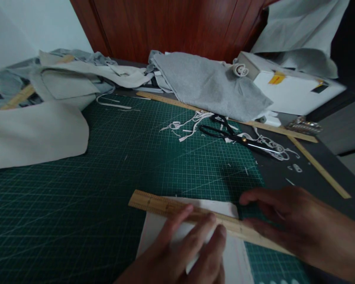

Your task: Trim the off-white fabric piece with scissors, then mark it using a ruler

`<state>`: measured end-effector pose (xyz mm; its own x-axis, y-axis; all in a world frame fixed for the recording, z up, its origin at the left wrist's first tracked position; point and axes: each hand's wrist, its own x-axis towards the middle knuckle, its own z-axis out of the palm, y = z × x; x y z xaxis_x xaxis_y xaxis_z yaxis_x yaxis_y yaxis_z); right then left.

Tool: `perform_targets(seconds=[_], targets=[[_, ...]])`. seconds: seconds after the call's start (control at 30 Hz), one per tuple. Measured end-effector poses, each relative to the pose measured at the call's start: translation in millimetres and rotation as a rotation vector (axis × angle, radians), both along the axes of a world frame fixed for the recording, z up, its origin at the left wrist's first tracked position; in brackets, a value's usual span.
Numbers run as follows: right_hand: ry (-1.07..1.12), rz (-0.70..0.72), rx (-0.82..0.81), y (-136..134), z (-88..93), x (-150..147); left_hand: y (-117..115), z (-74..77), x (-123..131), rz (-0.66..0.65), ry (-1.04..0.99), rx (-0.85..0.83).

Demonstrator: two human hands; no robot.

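A wooden ruler (168, 206) lies slantwise across a white piece of fabric or paper (154, 230) with faint lines along its sides. My left hand (183, 248) rests on both, its stretched fingers spread and pressing on the ruler and the white piece. At the right, my right hand (296, 221) is over the ruler's other end, one lower finger or the thumb against it. A gap shows between that digit and the raised one, and nothing is visible between them. The ruler's right end is partly hidden by this hand.
Below everything spreads a green cutting mat (112, 177). Black scissors (239, 138) lie among white scraps (192, 126). Behind are a long wooden ruler (171, 100), grey cloth (207, 79) and a white box (296, 85). A large pale sheet (35, 138) covers the left. Another wooden strip (319, 167) lies right.
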<state>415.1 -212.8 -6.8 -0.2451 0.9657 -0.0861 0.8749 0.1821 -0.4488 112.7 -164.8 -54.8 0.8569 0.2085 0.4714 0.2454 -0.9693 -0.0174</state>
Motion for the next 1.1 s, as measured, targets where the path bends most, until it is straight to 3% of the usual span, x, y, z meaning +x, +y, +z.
perform_targets(seconds=[0.07,0.2,0.5,1.1], targets=[[-0.036,0.050,-0.095,15,7.3,-4,2,1.0,-2,0.009,0.041,-0.013],[-0.053,0.057,-0.135,32,8.7,-13,4,0.3,-5,0.026,0.063,0.014],[0.095,0.021,-0.141,25,-9.9,-22,3,0.6,-3,0.065,0.031,0.008],[0.144,0.011,-0.025,21,-14.3,-25,-1,-4.1,-7,0.045,0.037,0.045]])
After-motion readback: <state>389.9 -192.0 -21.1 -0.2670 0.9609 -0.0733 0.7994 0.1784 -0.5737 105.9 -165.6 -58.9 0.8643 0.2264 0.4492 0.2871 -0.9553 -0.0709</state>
